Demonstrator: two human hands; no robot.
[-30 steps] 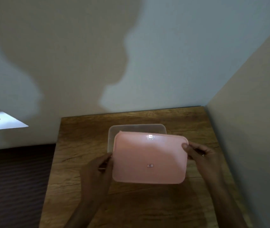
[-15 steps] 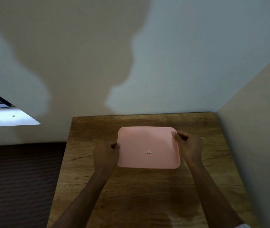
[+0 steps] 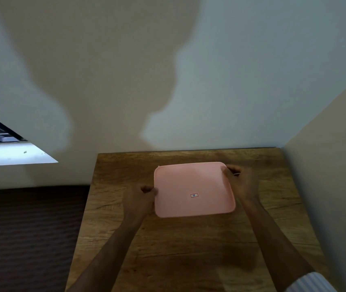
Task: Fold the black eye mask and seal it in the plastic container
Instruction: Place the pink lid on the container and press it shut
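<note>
Wooden table [image 3: 189,249] sits tight in a corner, pale wall behind w/ my shadow on it, another wall along the right side. Dark ribbed floor or mat to the left, bright window edge [image 3: 9,152] upper left.

Pink lid [image 3: 194,189] lies flat near the far-middle of the tabletop, roughly level, small red-framed sticker [image 3: 194,195] near its centre. It covers whatever is under it, so I can't see the plastic container body or the black eye mask from this angle; can't tell if the lid is snapped down all round.

My left hand [image 3: 141,200] is curled against the lid's left edge, about halfway along, thumb tip on the rim, fingers tucked under or beside it, gripping that edge. My right hand [image 3: 240,182] wraps the far right corner, fingers [image 3: 225,170] over the top rim, clasping it. Both forearms reach in from the near side; bit of striped sleeve [image 3: 311,283] at bottom right.
</note>
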